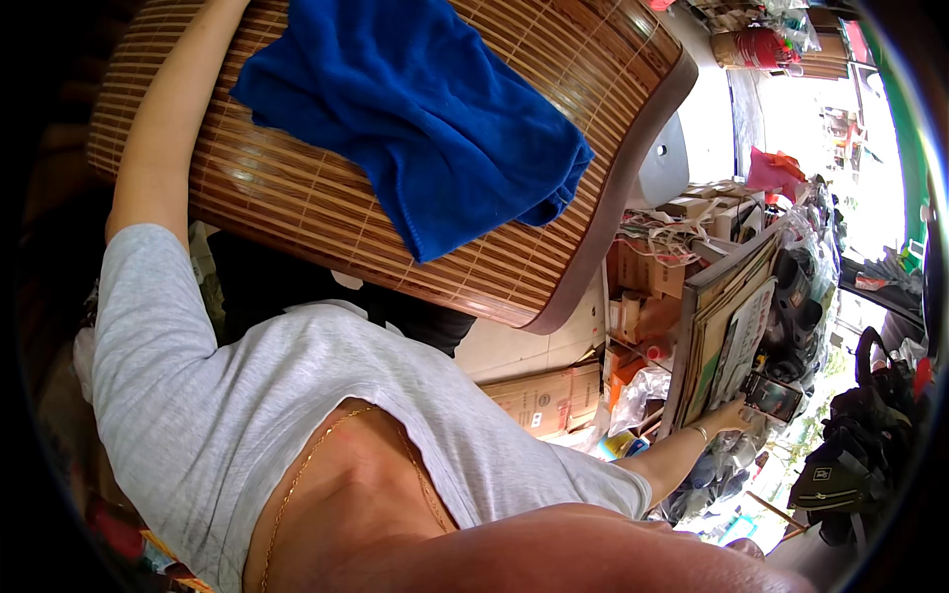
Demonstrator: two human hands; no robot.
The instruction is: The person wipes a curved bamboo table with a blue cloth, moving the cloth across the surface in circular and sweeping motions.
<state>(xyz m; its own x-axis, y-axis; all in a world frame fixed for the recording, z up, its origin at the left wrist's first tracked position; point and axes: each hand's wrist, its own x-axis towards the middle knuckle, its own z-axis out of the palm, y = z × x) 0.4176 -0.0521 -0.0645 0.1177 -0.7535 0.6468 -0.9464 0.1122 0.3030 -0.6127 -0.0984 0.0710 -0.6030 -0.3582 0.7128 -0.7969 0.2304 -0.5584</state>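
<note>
A bamboo-slat mat (296, 200) with a brown cloth border lies before me over a raised surface. Spread in loose folds on it is a blue towel (437, 126). My left forearm reaches across the mat's left side, and the left hand is out of view past the top edge. Far out to the right, my right hand (730, 416) grips what looks like a smartphone (773, 398) with a dark picture on its face. A stack of flattened cardboard (723, 333) stands just beyond that hand.
On the floor right of the mat lies a cardboard box (545, 400). A shelf with boxes and tangled white cords (671, 237) stands farther right, near a grey plastic stool (662, 163). Dark bags (838, 467) hang at the far right. Red items (749, 50) sit at the upper right.
</note>
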